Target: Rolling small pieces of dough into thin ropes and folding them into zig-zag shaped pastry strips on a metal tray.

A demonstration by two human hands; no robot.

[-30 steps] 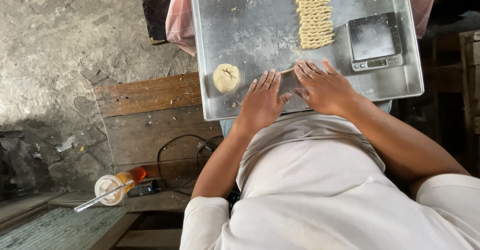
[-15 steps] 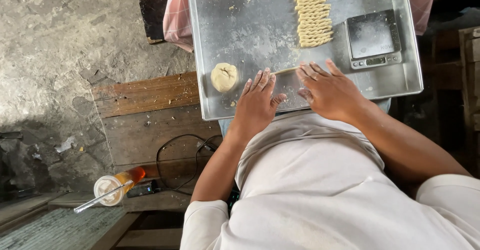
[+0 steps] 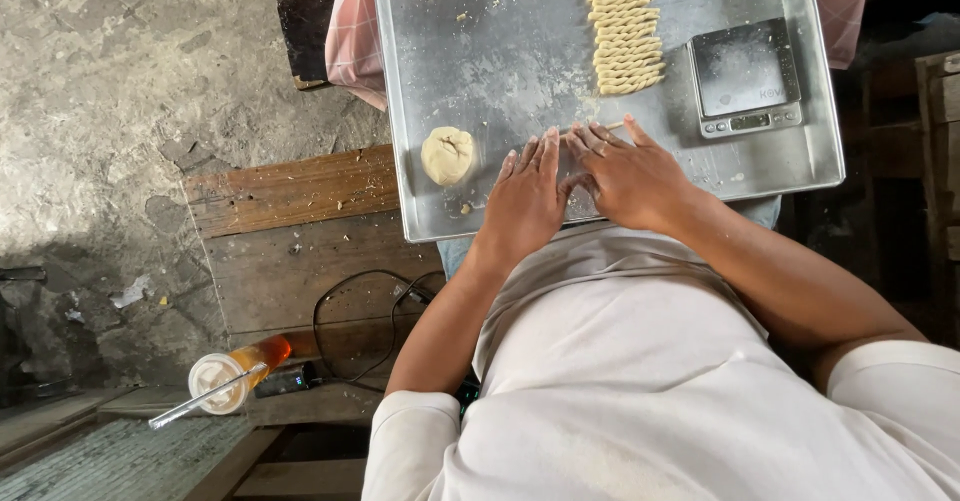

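Note:
A large metal tray (image 3: 500, 41) lies in front of me. My left hand (image 3: 525, 201) and my right hand (image 3: 630, 171) rest flat on it side by side, fingers spread, palms down over a thin strip of dough (image 3: 585, 136) whose ends show at my fingertips. A round ball of dough (image 3: 447, 155) sits on the tray just left of my left hand. Several twisted dough sticks (image 3: 622, 26) are stacked in a row at the far middle of the tray.
A small digital scale (image 3: 745, 79) stands on the tray's right side. Pink checked cloth (image 3: 352, 31) shows under the tray. Below left are a wooden bench (image 3: 290, 221), a black cable (image 3: 345, 306) and a lidded cup with a straw (image 3: 225, 376) on a stone floor.
Both hands have shifted slightly to the left and closer together over the dough strip, as in a rolling motion. The dough ball and scale have not moved.

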